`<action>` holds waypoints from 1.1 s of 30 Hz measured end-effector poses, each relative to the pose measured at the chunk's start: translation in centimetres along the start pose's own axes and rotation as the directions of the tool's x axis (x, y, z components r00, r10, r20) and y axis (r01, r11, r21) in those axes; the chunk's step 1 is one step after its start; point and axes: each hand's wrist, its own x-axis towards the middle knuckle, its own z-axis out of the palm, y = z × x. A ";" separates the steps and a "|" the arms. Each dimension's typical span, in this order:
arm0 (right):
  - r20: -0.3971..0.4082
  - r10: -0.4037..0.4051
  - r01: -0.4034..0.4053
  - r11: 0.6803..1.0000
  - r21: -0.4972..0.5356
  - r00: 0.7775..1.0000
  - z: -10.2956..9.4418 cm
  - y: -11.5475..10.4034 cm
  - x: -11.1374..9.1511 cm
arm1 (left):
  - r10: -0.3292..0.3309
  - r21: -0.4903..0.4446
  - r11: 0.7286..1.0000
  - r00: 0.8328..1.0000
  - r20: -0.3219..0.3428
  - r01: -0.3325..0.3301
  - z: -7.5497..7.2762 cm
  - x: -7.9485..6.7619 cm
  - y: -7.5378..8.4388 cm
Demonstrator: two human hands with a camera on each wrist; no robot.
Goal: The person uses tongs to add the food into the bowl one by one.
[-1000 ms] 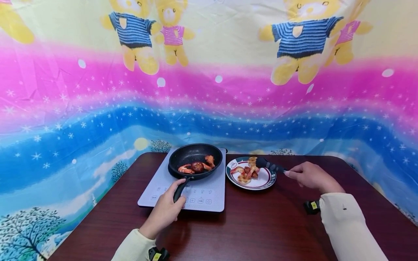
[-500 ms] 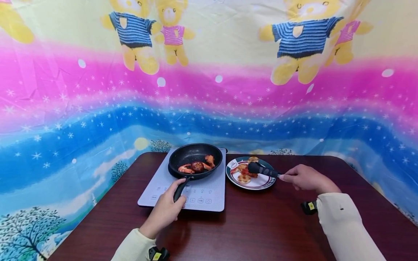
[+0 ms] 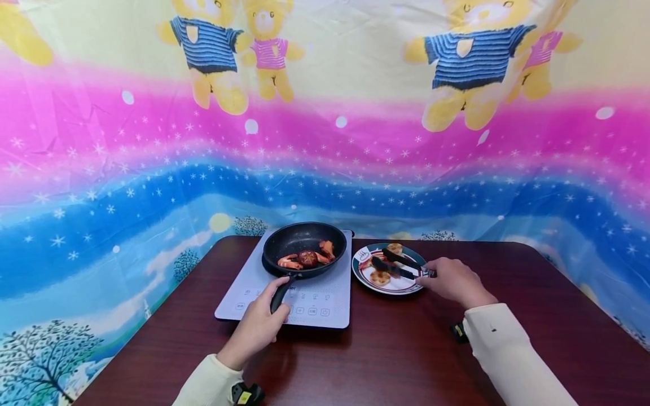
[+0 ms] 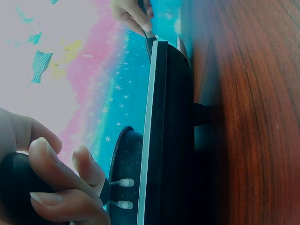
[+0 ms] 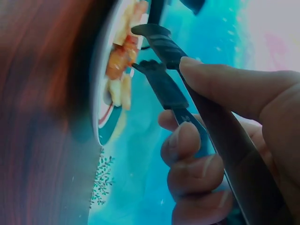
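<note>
My left hand (image 3: 259, 330) grips the black handle (image 3: 279, 294) of a frying pan (image 3: 291, 239); in the left wrist view its fingers curl round that handle. Shrimp (image 3: 289, 262), a dark brown scored mushroom cap (image 3: 307, 259) and orange pieces lie in the pan. My right hand (image 3: 454, 281) holds black-tipped tongs (image 3: 406, 264) between thumb and fingers. The two tong arms are spread apart over the plate (image 3: 363, 280), tips at the food. Round browned slices (image 3: 380, 277) and reddish pieces lie there. In the right wrist view the tong tips (image 5: 157, 33) overlap the plate's edge.
Beneath the pan is a white induction cooker (image 3: 238, 307) with touch buttons, just left of the plate. Both stand on a dark red-brown wooden table (image 3: 386, 349). A printed cloth (image 3: 325, 146) with bears hangs right behind the table.
My right hand has moved left and the tongs have swung further over the plate, their arms now visibly spread. My left hand and the pan have stayed in place.
</note>
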 end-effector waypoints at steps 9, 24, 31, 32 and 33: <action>-0.014 0.043 -0.044 0.997 -0.070 0.999 1.6 -2.1 0.3 | 0.005 0.000 1.000 1.000 0.003 -0.005 -0.1 -0.1 0.1; -0.084 0.055 -0.064 0.992 -0.111 0.995 1.2 -3.2 0.0 | -0.005 -0.006 1.000 1.000 -0.004 0.005 -0.2 -0.2 0.1; -0.103 0.041 -0.050 0.995 -0.090 0.994 0.2 -3.6 -0.5 | 0.009 -0.007 1.000 1.000 0.002 -0.009 -0.1 -0.2 0.1; -0.109 0.037 -0.047 0.995 -0.089 0.993 0.0 -3.6 -0.6 | 0.012 -0.010 1.000 1.000 0.006 -0.012 -0.1 -0.2 0.1; -0.113 0.038 -0.048 0.995 -0.087 0.993 -0.2 -3.6 -0.8 | 0.015 -0.013 1.000 1.000 0.011 -0.015 0.0 -0.1 0.1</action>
